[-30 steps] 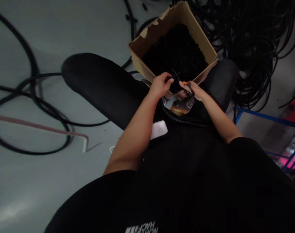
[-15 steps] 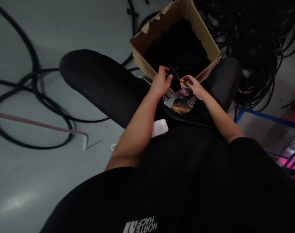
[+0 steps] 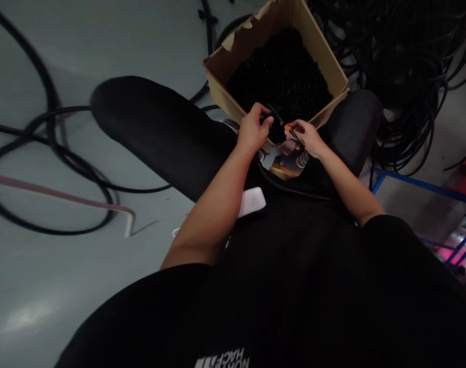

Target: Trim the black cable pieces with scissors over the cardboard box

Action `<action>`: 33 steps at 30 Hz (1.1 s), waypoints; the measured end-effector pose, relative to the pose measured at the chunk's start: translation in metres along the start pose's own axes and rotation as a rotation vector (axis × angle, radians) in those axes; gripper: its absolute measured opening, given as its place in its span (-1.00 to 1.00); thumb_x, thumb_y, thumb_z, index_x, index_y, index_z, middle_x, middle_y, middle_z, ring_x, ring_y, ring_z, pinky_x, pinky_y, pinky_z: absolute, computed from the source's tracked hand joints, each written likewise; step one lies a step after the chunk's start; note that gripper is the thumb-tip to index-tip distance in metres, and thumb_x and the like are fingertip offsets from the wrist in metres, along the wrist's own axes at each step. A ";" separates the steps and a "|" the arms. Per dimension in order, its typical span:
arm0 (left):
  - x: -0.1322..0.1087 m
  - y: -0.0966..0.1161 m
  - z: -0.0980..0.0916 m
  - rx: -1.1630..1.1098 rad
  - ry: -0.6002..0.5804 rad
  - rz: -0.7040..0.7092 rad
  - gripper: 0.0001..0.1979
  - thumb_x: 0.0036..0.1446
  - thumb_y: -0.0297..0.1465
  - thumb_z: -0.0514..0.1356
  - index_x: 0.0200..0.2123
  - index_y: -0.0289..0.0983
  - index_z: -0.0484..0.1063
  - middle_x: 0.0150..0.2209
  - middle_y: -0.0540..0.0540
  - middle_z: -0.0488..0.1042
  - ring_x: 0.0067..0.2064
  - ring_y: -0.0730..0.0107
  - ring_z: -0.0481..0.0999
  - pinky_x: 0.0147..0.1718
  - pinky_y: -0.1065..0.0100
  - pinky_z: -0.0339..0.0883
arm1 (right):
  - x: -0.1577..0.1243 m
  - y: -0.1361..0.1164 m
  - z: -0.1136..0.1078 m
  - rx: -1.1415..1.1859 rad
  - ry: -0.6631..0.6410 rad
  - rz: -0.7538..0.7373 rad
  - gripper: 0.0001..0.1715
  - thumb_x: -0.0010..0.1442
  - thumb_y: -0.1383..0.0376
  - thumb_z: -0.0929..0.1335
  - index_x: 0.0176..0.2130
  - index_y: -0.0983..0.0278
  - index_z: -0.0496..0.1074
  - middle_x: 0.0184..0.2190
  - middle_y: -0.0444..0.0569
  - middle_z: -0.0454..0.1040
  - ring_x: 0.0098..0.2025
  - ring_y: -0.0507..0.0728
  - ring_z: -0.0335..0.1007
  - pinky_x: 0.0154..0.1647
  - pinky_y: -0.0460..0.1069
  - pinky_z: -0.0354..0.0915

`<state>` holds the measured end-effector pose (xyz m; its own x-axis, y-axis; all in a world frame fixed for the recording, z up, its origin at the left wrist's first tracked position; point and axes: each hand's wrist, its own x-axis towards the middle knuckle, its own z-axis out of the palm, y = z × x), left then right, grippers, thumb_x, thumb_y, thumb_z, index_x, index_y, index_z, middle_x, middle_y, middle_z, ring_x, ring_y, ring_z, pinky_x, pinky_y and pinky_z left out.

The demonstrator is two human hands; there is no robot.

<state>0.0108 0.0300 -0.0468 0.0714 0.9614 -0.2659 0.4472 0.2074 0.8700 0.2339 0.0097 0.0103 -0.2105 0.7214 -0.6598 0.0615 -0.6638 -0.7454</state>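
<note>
My left hand (image 3: 254, 132) pinches a springy black cable (image 3: 273, 134); my right hand (image 3: 307, 138) closes around orange-handled snips (image 3: 287, 127); the cable seems light, best held near its end.

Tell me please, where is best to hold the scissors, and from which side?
Grip the scissors at the orange handle, from the near side, as the right hand does: the dark blades point away, over the box, so the handle is the end that faces you.
</note>
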 end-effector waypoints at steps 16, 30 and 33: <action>0.003 -0.008 -0.006 -0.040 -0.090 -0.020 -0.51 0.66 0.16 0.51 0.00 -0.11 0.54 -0.16 -0.21 0.67 0.18 -0.35 0.85 0.42 -0.38 0.70 | 0.010 0.014 -0.008 -0.232 0.045 -0.091 -0.31 0.40 -0.13 0.84 0.01 0.13 0.52 -0.30 -0.21 0.42 -0.23 0.13 0.39 -0.28 -0.01 0.37; 0.002 -0.001 -0.018 -0.261 -0.273 -0.060 -0.29 0.61 0.45 0.35 -0.12 -0.06 0.34 -0.33 -0.11 0.50 -0.30 0.06 0.59 -0.21 0.04 0.77 | 0.015 0.021 -0.023 -0.183 -0.027 -0.103 -0.36 0.48 -0.08 0.80 0.09 0.15 0.52 -0.26 -0.23 0.47 -0.33 0.04 0.35 -0.37 -0.07 0.37; -0.001 0.006 -0.022 -0.284 -0.338 -0.116 -0.29 0.61 0.38 0.43 -0.14 -0.08 0.31 -0.34 -0.06 0.48 -0.46 0.29 0.38 -0.44 0.29 0.47 | 0.030 0.035 -0.030 -0.193 -0.084 -0.193 -0.39 0.55 -0.04 0.76 0.12 0.15 0.46 -0.24 -0.25 0.39 -0.31 0.00 0.33 -0.36 -0.13 0.33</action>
<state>-0.0059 0.0345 -0.0323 0.3433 0.8257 -0.4477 0.2109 0.3968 0.8934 0.2591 0.0137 -0.0381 -0.3157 0.8065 -0.4999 0.1951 -0.4604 -0.8660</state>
